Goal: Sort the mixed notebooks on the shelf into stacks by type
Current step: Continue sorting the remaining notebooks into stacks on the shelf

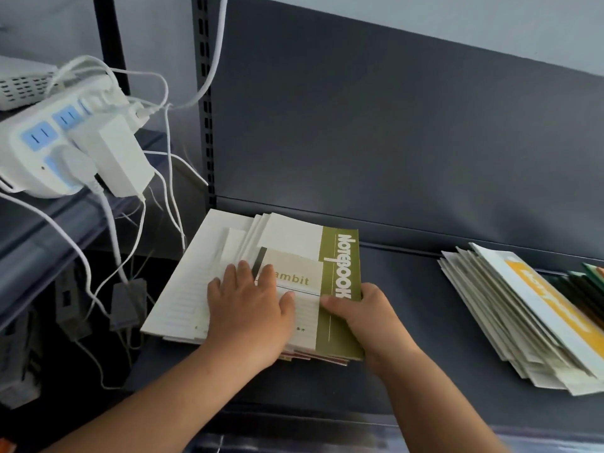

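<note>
Head view shows the right hand (366, 313) pinching the edge of the green notebook (336, 256) in the mixed pile (183, 289), the left hand (248, 308) flat and open on that pile — best to press down and slide just that one book out over the shelf (425, 289).

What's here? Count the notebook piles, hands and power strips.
Notebook piles: 2, a mixed pile topped by an olive-green cover and a fanned white pile topped by a yellow-striped cover; dark green covers at the right edge, cut off, uncounted.
Hands: 2, left hand and right hand, both at the mixed pile.
White plastic power strips: 1.
Total: 5.
</note>
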